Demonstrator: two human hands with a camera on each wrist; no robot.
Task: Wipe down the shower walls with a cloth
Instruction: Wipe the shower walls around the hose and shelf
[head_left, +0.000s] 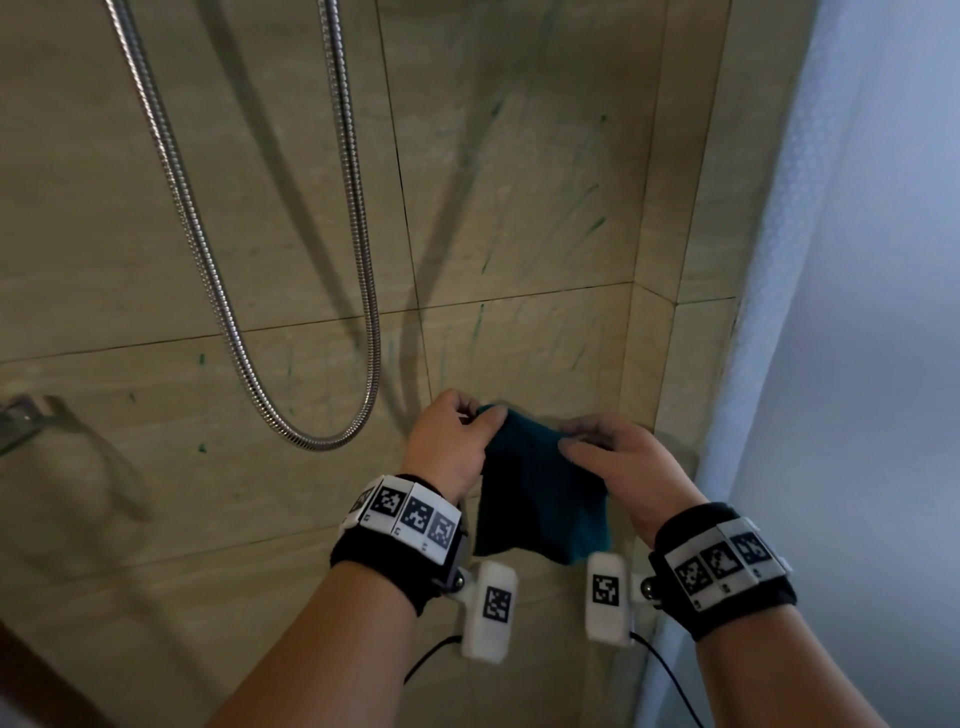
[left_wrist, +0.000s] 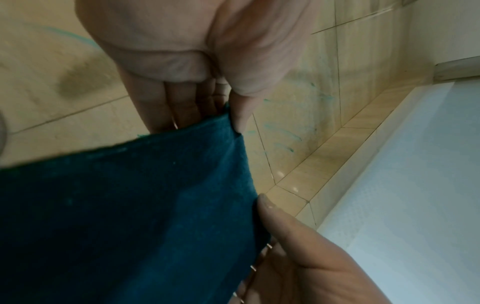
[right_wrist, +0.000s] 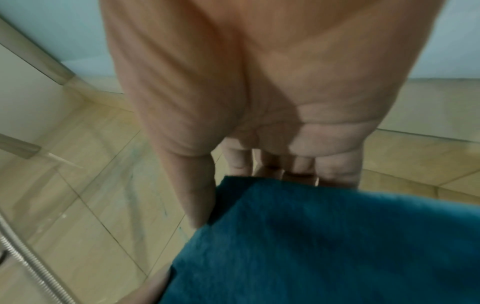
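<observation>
From the head camera I see my left hand (head_left: 451, 435) and right hand (head_left: 618, 457) each pinching an upper corner of the teal cloth (head_left: 540, 504), which hangs between them clear of the shower wall (head_left: 519, 208); its lower edge sits partly behind the wrist cameras. A metal hose (head_left: 358, 260) loops to the left; a frosted curtain (head_left: 831, 364) stands at right. Left wrist view: thumb and fingers (left_wrist: 182, 109) clamp the cloth's edge. Right wrist view: blurred, cloth cut off at the frame, fingers (right_wrist: 293, 162) behind it.

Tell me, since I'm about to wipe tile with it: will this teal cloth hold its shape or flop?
Probably floppy: the cloth sags between the left hand and right hand, pinched at its top edge. It looks light. The fuzzy surface likely grips rather than slips.
</observation>
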